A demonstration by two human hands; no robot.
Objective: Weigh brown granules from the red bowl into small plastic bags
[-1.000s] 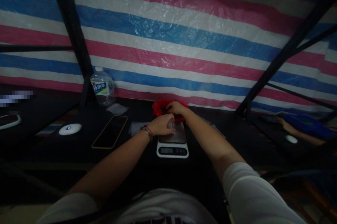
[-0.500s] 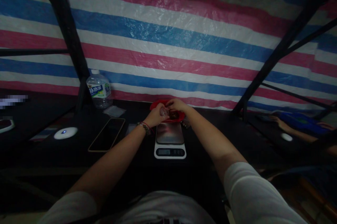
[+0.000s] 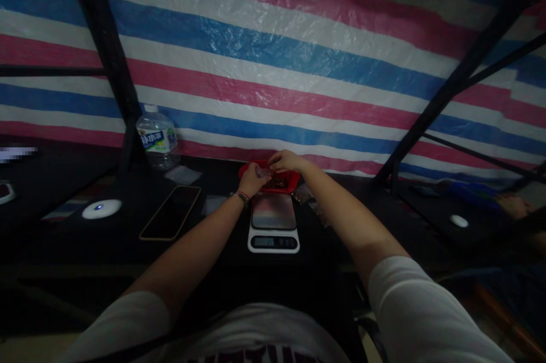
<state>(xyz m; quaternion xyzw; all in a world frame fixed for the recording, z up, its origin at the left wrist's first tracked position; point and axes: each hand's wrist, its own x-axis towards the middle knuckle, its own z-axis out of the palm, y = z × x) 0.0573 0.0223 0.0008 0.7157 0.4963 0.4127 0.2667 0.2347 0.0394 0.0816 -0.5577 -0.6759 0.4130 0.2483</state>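
Left hand (image 3: 252,178): pinching small clear plastic bag (image 3: 264,172). Right hand (image 3: 286,161): at bag, grip unclear. Beneath grip: red plastic tray (image 3: 294,182), small brown pieces (image 3: 277,182). Below: white rectangular scale (image 3: 273,232).

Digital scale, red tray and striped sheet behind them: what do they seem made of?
Digital scale: top plate likely stainless steel, from its grey sheen; white body looks like smooth plastic.
Red tray: probably plastic, judging by its even colour, though the dim picture leaves that open.
Striped sheet: likely plastic tarpaulin, since it wrinkles and throws glossy highlights.
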